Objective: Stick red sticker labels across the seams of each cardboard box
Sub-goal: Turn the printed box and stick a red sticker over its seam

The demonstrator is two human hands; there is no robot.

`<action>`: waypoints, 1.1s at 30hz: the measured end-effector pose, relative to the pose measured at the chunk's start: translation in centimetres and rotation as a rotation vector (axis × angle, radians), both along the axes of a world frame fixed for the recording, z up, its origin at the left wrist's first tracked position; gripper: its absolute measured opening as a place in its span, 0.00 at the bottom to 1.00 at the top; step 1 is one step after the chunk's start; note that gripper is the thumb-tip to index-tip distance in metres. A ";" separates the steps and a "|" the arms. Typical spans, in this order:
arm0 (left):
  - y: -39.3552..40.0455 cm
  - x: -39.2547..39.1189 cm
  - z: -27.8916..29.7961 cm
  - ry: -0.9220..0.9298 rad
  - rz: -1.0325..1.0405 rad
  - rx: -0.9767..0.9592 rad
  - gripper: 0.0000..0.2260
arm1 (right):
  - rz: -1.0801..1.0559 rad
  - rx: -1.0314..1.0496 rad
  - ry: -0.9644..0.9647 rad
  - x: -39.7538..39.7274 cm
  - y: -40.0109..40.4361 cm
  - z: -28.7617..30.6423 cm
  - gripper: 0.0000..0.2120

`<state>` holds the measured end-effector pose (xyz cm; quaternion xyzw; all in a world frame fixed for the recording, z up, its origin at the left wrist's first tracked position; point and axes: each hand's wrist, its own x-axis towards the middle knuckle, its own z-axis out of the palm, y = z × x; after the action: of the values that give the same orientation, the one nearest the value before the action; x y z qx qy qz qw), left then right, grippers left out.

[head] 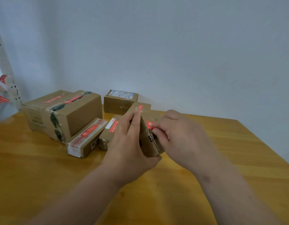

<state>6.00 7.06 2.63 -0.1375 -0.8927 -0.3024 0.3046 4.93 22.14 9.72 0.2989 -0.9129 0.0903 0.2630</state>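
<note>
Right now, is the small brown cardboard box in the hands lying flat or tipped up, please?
Tipped up: the small brown cardboard box stands on edge on the wooden table, gripped by the left hand.

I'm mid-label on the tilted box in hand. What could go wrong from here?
1. The small brown cardboard box is tipped up on the yellow wooden table, steadied only by the left hand; pressing could slide or topple it.
2. The right hand pinches the small red sticker label by one end, so it may crease or land crooked, missing the seam.
3. The flat brown cardboard box close behind could get knocked.
</note>
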 end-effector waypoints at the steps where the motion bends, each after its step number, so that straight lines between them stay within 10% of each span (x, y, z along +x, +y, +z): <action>1: 0.0 -0.1 -0.1 0.009 -0.004 -0.014 0.58 | -0.001 0.035 0.056 0.0 0.0 0.0 0.08; 33: 0.1 -0.5 0.6 -0.009 -0.078 -0.129 0.56 | 0.088 0.138 0.309 -0.9 1.1 -0.2 0.05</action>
<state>5.52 7.17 3.23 -0.1901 -0.9056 -0.2563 0.2794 4.01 23.23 9.51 0.3663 -0.8517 -0.0083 0.3747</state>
